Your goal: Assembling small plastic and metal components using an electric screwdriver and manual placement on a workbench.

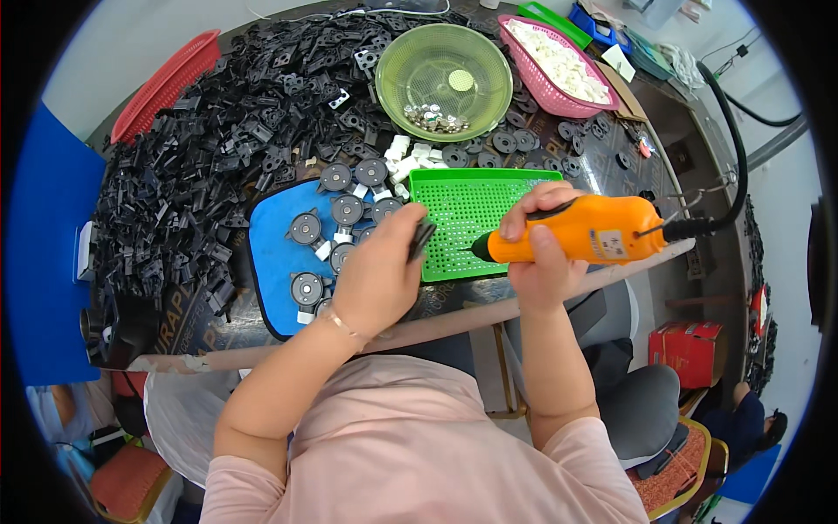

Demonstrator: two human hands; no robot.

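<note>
My right hand [546, 258] is wrapped round an orange electric screwdriver [615, 229], its black tip pointing left over the green perforated tray [480, 176]. Small shiny bits, too tiny to name, lie in that tray. Left of the tray, my left hand [380, 266] grips a small black plastic part [421, 240], mostly hidden by the fingers. The screwdriver tip and this part are apart. Beside and partly behind my left hand, several round black wheel-like assemblies [305, 229] with white stubs rest on a blue mat [272, 262].
Loose black plastic parts [209, 148] cover the table's left and back. A yellow-green basket [397, 65] holds metal pieces; a pink basket [559, 103] holds white pieces. White pieces [403, 157] and black discs [504, 142] lie behind the tray. A black cable [738, 166] runs from the screwdriver.
</note>
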